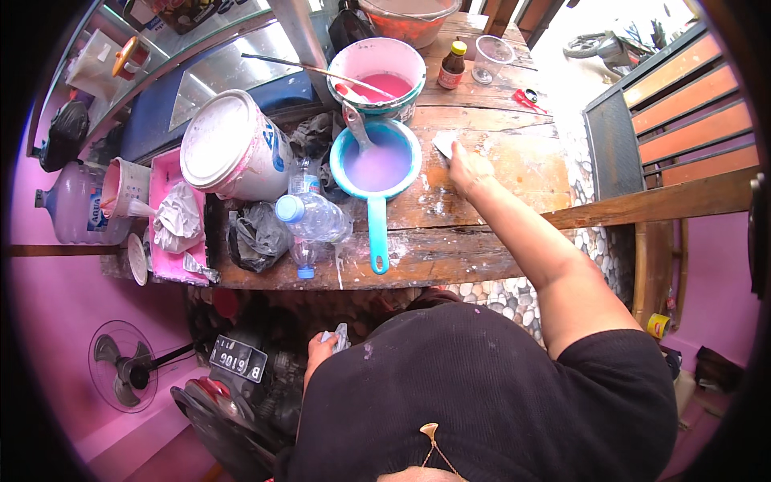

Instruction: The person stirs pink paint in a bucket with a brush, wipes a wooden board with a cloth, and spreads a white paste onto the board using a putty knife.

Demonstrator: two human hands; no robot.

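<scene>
My right hand (467,167) reaches across the wooden table (514,169). Its fingers close on a small white piece (443,144), cloth or paper, against the paint-marked boards. Low beside my body, my left hand (320,350) is closed around a crumpled pale grey piece (342,336) that looks like cloth or thin plastic. Left of my right hand stands a turquoise long-handled dipper (377,249) holding light purple liquid, with a brush (358,128) resting in it. Behind the dipper is a bucket (341,60) of pink paint with a stick across its rim.
A lidded white pail (229,149), plastic bottles (321,218), a black plastic bag (259,237) and a pink tray (165,169) crowd the left side. Farther back are a small brown bottle (452,66), a clear cup (491,60) and a red item (530,100). A motorbike (241,369) stands below left.
</scene>
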